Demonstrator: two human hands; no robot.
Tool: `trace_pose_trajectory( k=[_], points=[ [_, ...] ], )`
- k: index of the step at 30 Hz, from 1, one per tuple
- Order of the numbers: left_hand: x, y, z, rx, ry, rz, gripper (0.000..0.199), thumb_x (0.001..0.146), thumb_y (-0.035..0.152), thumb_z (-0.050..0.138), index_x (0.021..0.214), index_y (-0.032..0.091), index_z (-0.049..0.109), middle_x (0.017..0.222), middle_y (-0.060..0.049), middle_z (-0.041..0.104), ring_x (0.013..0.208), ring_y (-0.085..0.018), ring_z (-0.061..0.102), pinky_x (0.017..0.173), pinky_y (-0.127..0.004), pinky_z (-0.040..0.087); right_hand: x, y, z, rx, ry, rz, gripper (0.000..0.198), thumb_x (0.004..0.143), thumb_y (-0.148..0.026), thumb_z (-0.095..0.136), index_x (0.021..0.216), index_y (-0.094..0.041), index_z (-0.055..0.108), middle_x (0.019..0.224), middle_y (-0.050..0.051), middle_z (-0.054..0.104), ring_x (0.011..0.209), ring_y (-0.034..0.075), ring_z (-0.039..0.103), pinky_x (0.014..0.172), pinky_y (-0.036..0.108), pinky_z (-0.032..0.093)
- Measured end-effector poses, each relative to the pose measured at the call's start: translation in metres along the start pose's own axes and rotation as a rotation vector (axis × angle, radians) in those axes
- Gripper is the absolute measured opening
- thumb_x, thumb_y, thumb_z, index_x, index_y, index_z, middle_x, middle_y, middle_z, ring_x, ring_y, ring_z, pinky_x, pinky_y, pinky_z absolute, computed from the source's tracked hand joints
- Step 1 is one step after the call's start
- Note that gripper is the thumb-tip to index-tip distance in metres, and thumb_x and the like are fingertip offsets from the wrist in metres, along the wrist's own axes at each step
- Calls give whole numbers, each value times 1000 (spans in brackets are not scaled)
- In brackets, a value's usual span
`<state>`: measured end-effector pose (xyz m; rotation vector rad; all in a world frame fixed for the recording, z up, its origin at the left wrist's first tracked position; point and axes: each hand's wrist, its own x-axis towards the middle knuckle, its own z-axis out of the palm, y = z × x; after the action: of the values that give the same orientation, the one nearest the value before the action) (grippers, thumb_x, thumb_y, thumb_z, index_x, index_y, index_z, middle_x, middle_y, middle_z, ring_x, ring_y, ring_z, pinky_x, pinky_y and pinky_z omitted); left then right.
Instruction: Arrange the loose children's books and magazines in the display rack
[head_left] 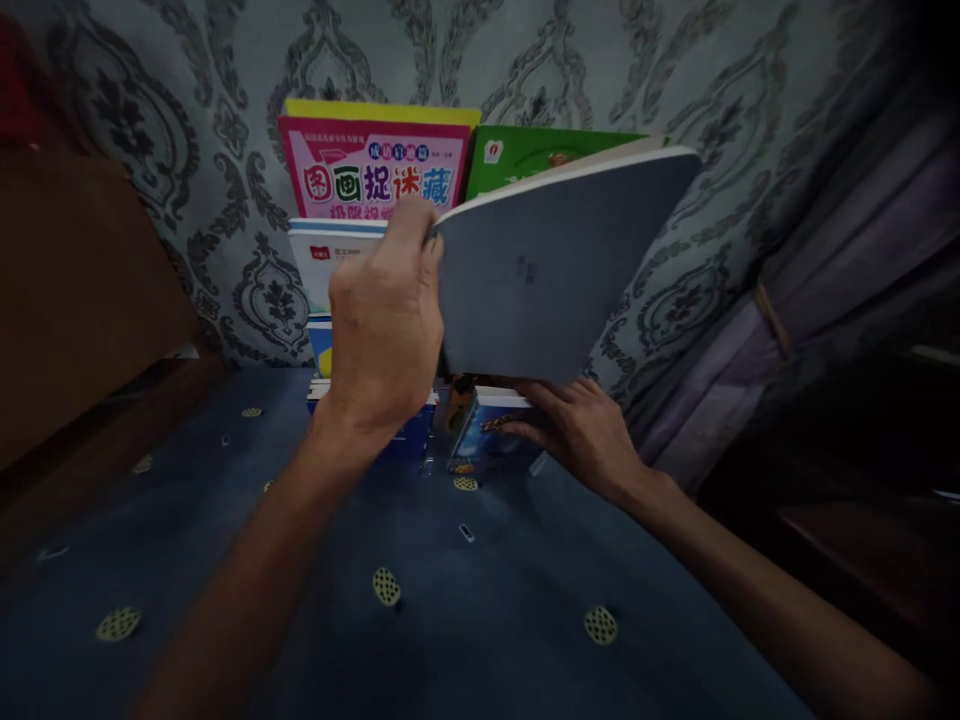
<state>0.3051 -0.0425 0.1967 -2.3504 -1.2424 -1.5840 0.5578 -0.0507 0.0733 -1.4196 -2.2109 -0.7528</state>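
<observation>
My left hand (390,315) is closed around the left edge of a thin book with a plain dark grey cover (555,270), held tilted in the air. My right hand (577,430) is closed on a small blue book (491,430) below it, with the thumb across its front and the fingers over its top edge. A pink book with Chinese lettering (375,170) stands upright behind my left hand. Beside it is a green book (532,150), partly hidden by the grey one. White booklets (319,265) stand lower, partly covered by my left hand.
The books stand on a dark blue patterned cloth (480,600) against a wall with ornate wallpaper (270,290). A brown box-like piece (82,290) is at the left. A tied purple curtain (795,290) hangs at the right.
</observation>
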Motion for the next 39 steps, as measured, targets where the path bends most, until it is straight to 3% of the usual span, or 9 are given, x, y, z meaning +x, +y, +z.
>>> trace_pose_trajectory(
  k=[3,8,13,23,28,33,39],
  points=[
    [1,0,2,63,128,-35,18,104,24,40,105,23,58,83,0,65,80,-19,69,75,-31,51,-1,-2,-1,29,11,-7,44,98,-55,52,122,-20,65,112,14,75,102,31,69,83,41,48],
    [-7,-2,24,68,-14,-36,17,103,21,41,98,22,56,81,-2,65,86,-22,68,78,-32,49,-2,0,3,38,19,60,54,93,-62,57,123,-17,62,101,14,75,91,31,71,79,41,50],
    [-8,-5,49,2,-142,23,18,103,21,40,98,21,58,85,-7,67,88,-26,68,76,-34,48,-2,1,8,-3,42,74,66,91,-66,57,129,-12,56,102,18,74,93,33,70,81,42,50],
    [11,3,49,-92,-132,81,20,104,24,41,98,23,60,75,-2,64,81,-20,68,74,-30,51,-1,0,-2,7,-28,28,47,93,-52,64,126,-18,62,112,14,75,98,30,70,81,38,47],
    [6,3,52,-40,-147,154,20,102,18,42,93,23,60,79,-3,66,83,-21,68,78,-31,50,11,3,-17,80,-184,71,32,86,-45,75,105,-21,67,95,9,76,88,28,70,74,34,45],
    [3,-11,59,-74,-281,208,18,100,17,44,89,23,58,78,-3,65,80,-21,67,75,-32,50,22,6,-28,84,-320,74,26,84,-40,76,100,-23,67,77,4,71,71,23,66,58,29,34],
    [16,-27,57,-64,-354,193,19,99,19,43,87,23,57,71,-2,62,76,-19,66,72,-29,50,20,8,-24,57,-314,14,27,86,-40,73,104,-21,63,87,6,74,79,24,68,65,31,39]
  ],
)
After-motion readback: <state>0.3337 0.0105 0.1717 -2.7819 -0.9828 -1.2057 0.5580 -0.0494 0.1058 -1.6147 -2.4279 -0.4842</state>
